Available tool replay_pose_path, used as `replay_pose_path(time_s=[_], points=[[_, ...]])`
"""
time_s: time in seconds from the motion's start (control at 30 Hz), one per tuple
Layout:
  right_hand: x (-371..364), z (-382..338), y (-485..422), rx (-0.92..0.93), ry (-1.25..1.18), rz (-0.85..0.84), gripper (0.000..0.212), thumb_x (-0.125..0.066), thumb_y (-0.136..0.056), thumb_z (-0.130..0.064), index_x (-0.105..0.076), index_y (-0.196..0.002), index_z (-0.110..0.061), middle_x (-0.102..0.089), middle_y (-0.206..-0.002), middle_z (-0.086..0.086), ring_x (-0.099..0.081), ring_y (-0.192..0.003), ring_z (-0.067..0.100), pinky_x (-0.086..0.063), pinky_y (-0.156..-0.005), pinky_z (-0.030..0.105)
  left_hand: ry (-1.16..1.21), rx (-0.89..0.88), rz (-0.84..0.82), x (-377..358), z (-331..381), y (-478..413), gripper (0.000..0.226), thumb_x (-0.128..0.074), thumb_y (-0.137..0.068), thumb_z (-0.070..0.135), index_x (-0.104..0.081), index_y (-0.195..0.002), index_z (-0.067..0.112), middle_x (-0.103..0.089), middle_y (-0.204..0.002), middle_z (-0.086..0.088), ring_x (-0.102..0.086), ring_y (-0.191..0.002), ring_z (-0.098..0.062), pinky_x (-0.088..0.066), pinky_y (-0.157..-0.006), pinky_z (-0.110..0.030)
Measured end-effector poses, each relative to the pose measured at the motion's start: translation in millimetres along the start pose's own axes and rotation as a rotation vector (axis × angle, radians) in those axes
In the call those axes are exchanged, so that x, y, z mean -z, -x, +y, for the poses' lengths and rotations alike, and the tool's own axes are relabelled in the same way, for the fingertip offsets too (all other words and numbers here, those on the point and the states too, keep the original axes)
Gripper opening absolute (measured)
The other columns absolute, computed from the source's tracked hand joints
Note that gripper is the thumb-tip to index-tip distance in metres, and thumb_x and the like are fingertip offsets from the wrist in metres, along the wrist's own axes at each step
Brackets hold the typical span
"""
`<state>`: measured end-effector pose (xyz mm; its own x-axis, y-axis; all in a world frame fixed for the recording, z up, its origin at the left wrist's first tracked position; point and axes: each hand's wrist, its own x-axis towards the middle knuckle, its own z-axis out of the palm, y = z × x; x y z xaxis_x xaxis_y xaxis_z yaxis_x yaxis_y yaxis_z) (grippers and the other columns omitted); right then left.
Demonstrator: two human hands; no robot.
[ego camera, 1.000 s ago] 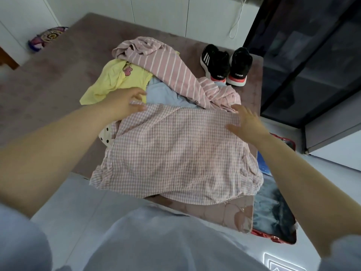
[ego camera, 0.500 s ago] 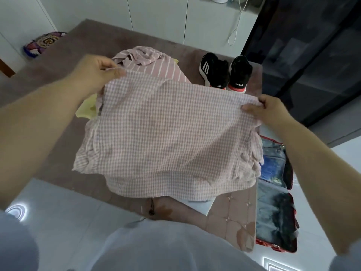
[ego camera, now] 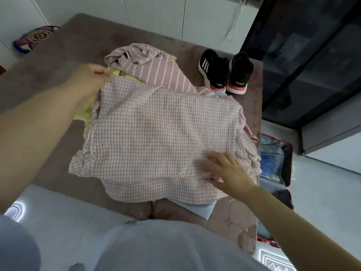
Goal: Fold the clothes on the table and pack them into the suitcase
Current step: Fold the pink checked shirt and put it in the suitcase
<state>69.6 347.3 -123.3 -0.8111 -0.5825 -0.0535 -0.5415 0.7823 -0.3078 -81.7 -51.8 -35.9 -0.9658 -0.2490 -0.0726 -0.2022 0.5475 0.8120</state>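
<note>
A single wide-angle camera at head height looks forward and steeply down over the person's chest, near enough that the checked garment (ego camera: 156, 133) on the table (ego camera: 88, 40) fills mid-frame. The left hand (ego camera: 86, 81) and right hand (ego camera: 228, 171) reach in from the lower corners, while the suitcase (ego camera: 286, 153) on the floor shows only at the right edge, its near end seemingly cut off by the table.

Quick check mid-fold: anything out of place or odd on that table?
The black sneakers stand on the table beside the striped garment, odd next to clothes being packed. Nothing looks spilled or damaged.
</note>
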Motion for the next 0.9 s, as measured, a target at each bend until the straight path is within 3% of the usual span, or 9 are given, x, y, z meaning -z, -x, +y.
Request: replay_pose_path(time_s=[0.07,0.13,0.23,0.37,0.43,0.5,0.7,0.77,0.9], points=[[6,4,3,0.055,-0.063,0.186,0.022,-0.068,-0.071,-0.01,-0.071,-0.091,-0.018,-0.068,-0.094,0.002,-0.065,-0.08,0.022,-0.057,-0.063,0.036,0.07,-0.006,0.01,4,6,-4,0.017,-0.065,-0.08,0.022,-0.068,-0.095,0.015,-0.062,-0.079,0.001,-0.055,-0.089,-0.016,-0.042,-0.081,-0.028],[14,5,10,0.054,-0.114,0.263,0.018,-0.066,-0.073,-0.007,-0.073,-0.086,-0.016,-0.069,-0.085,-0.002,-0.065,-0.074,0.016,-0.056,-0.059,0.031,-0.051,-0.061,0.018,1,9,2,0.016,-0.065,-0.081,0.016,-0.066,-0.097,0.018,-0.061,-0.089,-0.003,-0.054,-0.088,-0.017,-0.042,-0.077,-0.024],[14,7,27,0.063,-0.113,0.233,0.029,-0.078,-0.072,-0.015,-0.07,-0.1,-0.018,-0.067,-0.097,-0.002,-0.059,-0.089,0.012,-0.055,-0.077,0.026,-0.486,-0.398,0.04,-10,9,45,0.033,-0.064,-0.082,0.013,-0.059,-0.115,0.013,-0.056,-0.112,-0.014,-0.05,-0.102,-0.028,-0.037,-0.09,-0.034],[-1,14,28,-0.072,0.189,0.14,0.076,-0.087,-0.056,-0.019,-0.053,-0.124,-0.025,-0.053,-0.124,0.006,-0.041,-0.114,0.024,-0.043,-0.094,0.043,-0.645,-0.887,-0.267,-21,-16,120,0.042,-0.049,-0.08,0.048,-0.065,-0.106,0.019,-0.061,-0.102,-0.004,-0.046,-0.1,-0.02,-0.028,-0.09,-0.033],[-5,16,22,-0.08,0.219,0.207,0.061,-0.084,-0.056,-0.007,-0.064,-0.111,-0.023,-0.06,-0.116,0.007,-0.046,-0.106,0.025,-0.047,-0.09,0.049,-0.823,-0.98,-0.391,-26,-42,146,0.058,-0.044,-0.074,0.063,-0.057,-0.113,0.023,-0.057,-0.109,-0.001,-0.043,-0.101,-0.018,-0.027,-0.091,-0.033],[0,17,19,0.028,0.157,0.311,0.022,-0.07,-0.071,-0.007,-0.073,-0.089,-0.018,-0.068,-0.095,0.003,-0.053,-0.09,0.019,-0.051,-0.087,0.046,-0.985,-0.969,-0.424,-26,-65,163,0.074,-0.044,-0.065,0.068,-0.052,-0.122,0.022,-0.051,-0.119,-0.005,-0.043,-0.108,-0.024,-0.026,-0.096,-0.039],[52,14,35,0.008,-0.213,0.409,0.04,-0.046,-0.093,-0.038,-0.074,-0.09,-0.011,-0.062,-0.093,-0.014,-0.056,-0.092,-0.002,-0.044,-0.088,0.017,-0.749,-1.115,-0.234,2,-65,164,0.016,-0.054,-0.075,0.023,-0.061,-0.088,0.017,-0.068,-0.078,-0.001,-0.049,-0.076,-0.014,-0.037,-0.078,-0.03],[61,10,49,0.036,-0.183,0.42,0.047,-0.039,-0.095,-0.046,-0.074,-0.092,-0.015,-0.061,-0.093,-0.013,-0.051,-0.098,-0.012,-0.04,-0.093,0.013,-0.577,-1.131,-0.194,9,-55,170,0.016,-0.052,-0.077,0.019,-0.064,-0.087,0.015,-0.068,-0.077,-0.003,-0.048,-0.076,-0.013,-0.04,-0.076,-0.029],[44,9,61,0.145,-0.012,0.29,0.042,-0.041,-0.096,-0.039,-0.076,-0.086,-0.018,-0.069,-0.086,-0.006,-0.055,-0.086,0.005,-0.04,-0.09,0.016,-0.693,-1.114,-0.357,6,-69,186,0.022,-0.05,-0.075,0.025,-0.062,-0.093,0.023,-0.067,-0.08,0.003,-0.049,-0.078,-0.012,-0.038,-0.077,-0.027]])
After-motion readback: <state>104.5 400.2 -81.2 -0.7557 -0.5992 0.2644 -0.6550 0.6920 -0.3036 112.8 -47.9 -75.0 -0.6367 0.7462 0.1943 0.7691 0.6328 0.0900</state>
